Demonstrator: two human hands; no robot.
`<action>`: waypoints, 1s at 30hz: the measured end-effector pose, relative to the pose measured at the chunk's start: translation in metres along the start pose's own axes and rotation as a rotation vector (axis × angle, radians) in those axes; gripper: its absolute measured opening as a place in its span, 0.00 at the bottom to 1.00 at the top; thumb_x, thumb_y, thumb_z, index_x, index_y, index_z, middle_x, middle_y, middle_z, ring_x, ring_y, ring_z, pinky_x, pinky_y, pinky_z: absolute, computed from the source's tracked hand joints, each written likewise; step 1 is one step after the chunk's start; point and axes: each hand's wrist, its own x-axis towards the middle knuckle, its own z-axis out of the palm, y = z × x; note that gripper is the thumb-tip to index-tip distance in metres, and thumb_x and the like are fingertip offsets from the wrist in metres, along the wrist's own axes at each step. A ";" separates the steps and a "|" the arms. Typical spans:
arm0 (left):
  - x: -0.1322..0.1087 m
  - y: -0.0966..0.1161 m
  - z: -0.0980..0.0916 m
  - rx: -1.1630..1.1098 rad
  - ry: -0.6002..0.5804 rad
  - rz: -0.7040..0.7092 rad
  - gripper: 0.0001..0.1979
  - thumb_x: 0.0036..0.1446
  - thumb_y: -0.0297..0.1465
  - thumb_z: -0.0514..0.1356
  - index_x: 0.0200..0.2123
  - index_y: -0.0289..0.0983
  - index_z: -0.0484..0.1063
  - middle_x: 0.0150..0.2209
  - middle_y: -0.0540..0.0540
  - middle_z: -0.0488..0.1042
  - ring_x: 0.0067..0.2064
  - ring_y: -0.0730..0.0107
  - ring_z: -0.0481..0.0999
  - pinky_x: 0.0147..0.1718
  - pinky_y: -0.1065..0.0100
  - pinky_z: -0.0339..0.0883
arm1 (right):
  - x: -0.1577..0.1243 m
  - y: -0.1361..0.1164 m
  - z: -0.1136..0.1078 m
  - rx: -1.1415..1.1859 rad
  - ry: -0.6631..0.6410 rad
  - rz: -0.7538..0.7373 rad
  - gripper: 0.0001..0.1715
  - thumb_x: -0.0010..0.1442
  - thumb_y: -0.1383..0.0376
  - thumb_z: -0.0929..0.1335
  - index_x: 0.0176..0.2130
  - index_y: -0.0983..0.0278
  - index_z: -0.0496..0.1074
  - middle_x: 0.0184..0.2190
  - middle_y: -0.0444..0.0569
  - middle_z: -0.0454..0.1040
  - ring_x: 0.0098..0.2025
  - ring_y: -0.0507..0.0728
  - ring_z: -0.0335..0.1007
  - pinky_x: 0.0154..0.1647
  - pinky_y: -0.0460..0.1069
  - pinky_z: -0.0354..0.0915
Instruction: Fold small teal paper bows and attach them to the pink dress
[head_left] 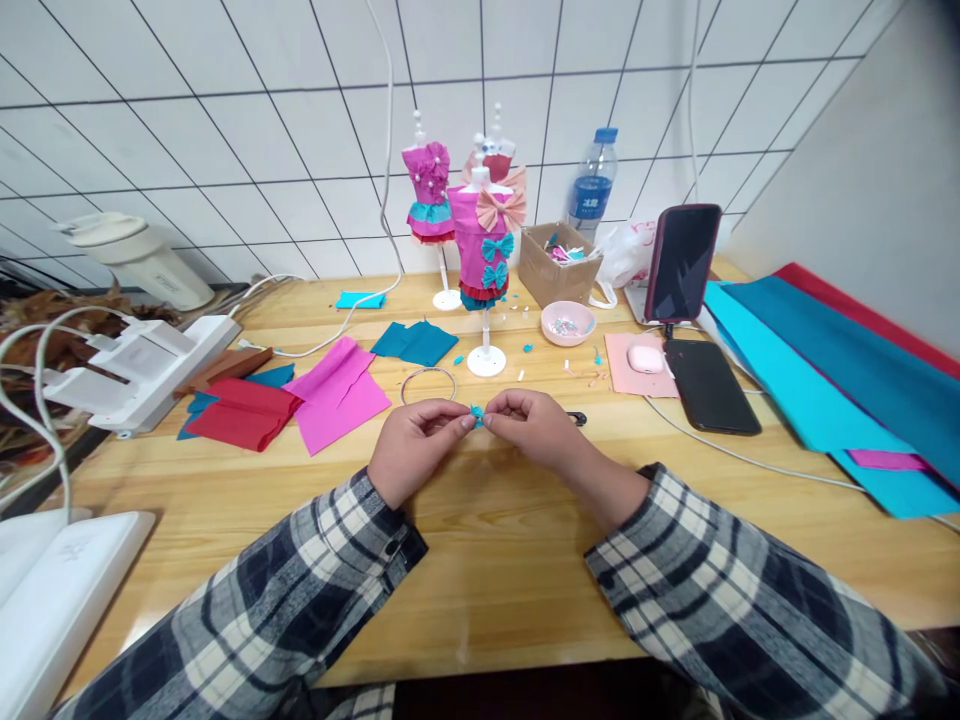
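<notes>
Between my fingertips is a small piece of turquoise crepe paper, bunched up and partly covered by the fingers. My left hand pinches its left side with thumb and forefinger. From the right, my right hand pinches the other side the same way. Just beyond my hands stands a small dress form on a white base, in a magenta paper top with a peach bow and two turquoise bows. A thin ring lies behind my left hand, and a small black tool pokes out behind the right.
Paper sheets in magenta, red and teal lie left. Two more dress forms stand behind. A cardboard box, pink bowl, bottle, phones and a cable occupy the right.
</notes>
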 end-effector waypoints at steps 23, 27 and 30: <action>0.000 0.000 -0.002 0.065 -0.015 0.041 0.13 0.47 0.39 0.68 0.31 0.34 0.78 0.32 0.44 0.80 0.36 0.63 0.77 0.39 0.67 0.69 | -0.005 -0.003 0.002 -0.119 0.063 -0.107 0.09 0.51 0.61 0.69 0.30 0.64 0.72 0.19 0.39 0.67 0.20 0.48 0.60 0.23 0.44 0.57; 0.000 -0.001 -0.001 0.024 0.022 0.050 0.12 0.48 0.38 0.67 0.30 0.35 0.78 0.32 0.45 0.80 0.36 0.64 0.77 0.38 0.68 0.69 | -0.005 -0.003 0.003 -0.072 0.032 -0.089 0.08 0.51 0.61 0.68 0.30 0.65 0.72 0.22 0.41 0.69 0.23 0.49 0.63 0.24 0.44 0.59; 0.000 -0.001 -0.001 0.071 0.036 0.075 0.12 0.48 0.38 0.67 0.30 0.35 0.78 0.32 0.45 0.80 0.36 0.64 0.77 0.38 0.67 0.69 | -0.004 -0.002 0.003 -0.044 0.025 -0.110 0.09 0.52 0.62 0.68 0.33 0.65 0.72 0.26 0.43 0.72 0.26 0.49 0.65 0.27 0.45 0.62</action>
